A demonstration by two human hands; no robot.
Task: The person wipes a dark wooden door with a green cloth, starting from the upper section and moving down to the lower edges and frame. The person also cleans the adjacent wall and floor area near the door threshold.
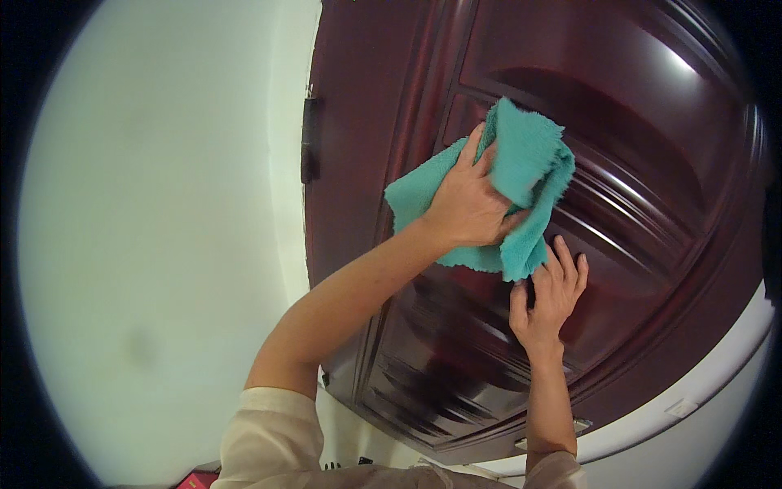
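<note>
A teal fluffy cloth (pixel 533 155) lies bunched against a glossy dark red-brown panelled door (pixel 570 49). My left hand (pixel 472 204) grips it, with folds of the cloth over the fingers, and presses it to the door's surface. Part of the cloth spreads flat beneath that hand, and its lower corner hangs down toward my right hand (pixel 550 297). Fingers apart, my right hand rests on the door panel just below the cloth. Whether its fingertips touch the cloth's edge is hard to tell.
To the left runs a pale wall (pixel 163 204), next to a dark hinge (pixel 309 140) on the door's edge. A white curved frame (pixel 709 375) borders the door at lower right. Down at the lower left sits a red object (pixel 195 479), mostly cut off.
</note>
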